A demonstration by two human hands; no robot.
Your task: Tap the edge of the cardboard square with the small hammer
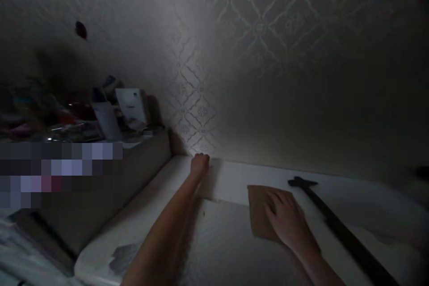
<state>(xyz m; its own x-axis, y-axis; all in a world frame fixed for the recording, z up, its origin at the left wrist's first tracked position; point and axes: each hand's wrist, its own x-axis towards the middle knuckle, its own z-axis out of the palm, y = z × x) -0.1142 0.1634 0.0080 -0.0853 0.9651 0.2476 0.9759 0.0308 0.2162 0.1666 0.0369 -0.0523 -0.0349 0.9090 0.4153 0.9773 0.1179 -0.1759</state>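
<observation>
My left hand [200, 166] reaches to the back of a white surface [231, 223], close to where it meets the wall. Its fingers are curled closed, and whatever they may hold is hidden. Under my right hand [286, 216] lies a flat brown square sheet [257, 219]. The fingers rest on top of it, stretched out and slightly bent. I cannot tell if the sheet is cardboard or sandpaper. Just right of that hand, a dark hammer-like tool [323, 208] with a long handle lies slantwise, its head toward the wall.
Patterned wallpaper [261, 27] covers the wall behind. On the left, a raised cabinet [144, 165] carries a white box [130, 105], a pale container [107, 118] and blurred clutter. A grey worn patch [124, 257] marks the near left of the white surface. Lighting is dim.
</observation>
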